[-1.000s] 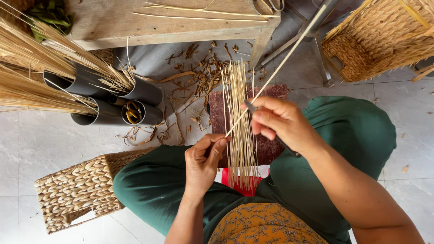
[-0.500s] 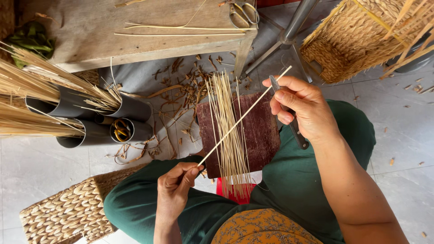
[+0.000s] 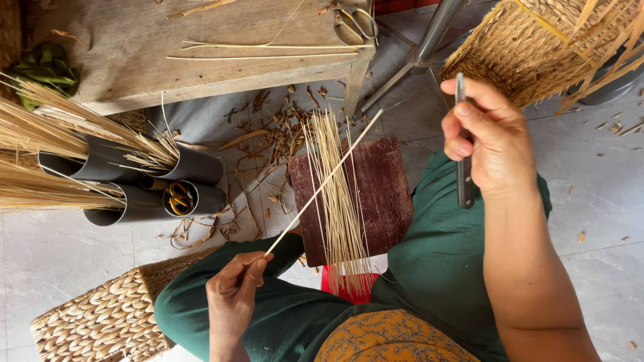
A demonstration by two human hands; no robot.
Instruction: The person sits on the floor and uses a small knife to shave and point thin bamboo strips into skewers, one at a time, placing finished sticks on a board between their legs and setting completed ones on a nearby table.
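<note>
Reed strip, pinched by left hand, points toward one o'clock; right hand grips a knife.

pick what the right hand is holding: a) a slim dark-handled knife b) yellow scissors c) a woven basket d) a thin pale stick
a: the right hand is closed around a slim knife, its blade sticking up above the fingers, while the thin pale stick is pinched in the left hand.
</note>
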